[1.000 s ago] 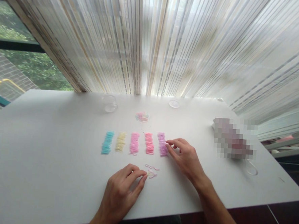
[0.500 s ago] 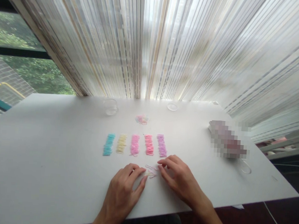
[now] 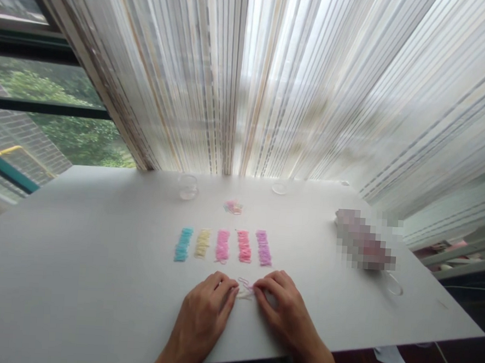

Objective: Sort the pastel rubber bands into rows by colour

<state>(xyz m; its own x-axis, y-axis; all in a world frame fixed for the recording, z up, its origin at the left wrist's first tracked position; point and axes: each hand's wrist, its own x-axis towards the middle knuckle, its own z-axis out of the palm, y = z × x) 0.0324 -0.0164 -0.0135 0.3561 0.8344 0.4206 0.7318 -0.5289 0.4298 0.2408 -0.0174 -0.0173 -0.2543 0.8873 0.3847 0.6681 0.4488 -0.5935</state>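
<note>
Near the table's front edge, a few loose pastel paper clips [image 3: 244, 294] lie between my two hands. My left hand [image 3: 208, 308] has its thumb and forefinger pinched at the left side of them, on a pale clip partly hidden by the fingertips. From the other side my right hand [image 3: 282, 299] pinches a purple paper clip [image 3: 250, 288]. Just beyond the hands, clips are laid in columns by colour: blue [image 3: 183, 244], yellow [image 3: 202, 243], pink [image 3: 222, 246], coral [image 3: 244, 246] and purple [image 3: 263, 248].
Farther back sits a small mixed pile of clips [image 3: 233, 206]. A clear round container [image 3: 188, 189] and a clear lid [image 3: 279, 189] stand near the curtain [image 3: 239, 93]. To the right lies a blurred-out phone-like object [image 3: 364, 241] with a strap loop [image 3: 395, 285].
My right thumb and forefinger have closed together on a purple clip, and my left fingertips have drawn nearer each other. The whole view has shifted slightly, with the table lower in it.
</note>
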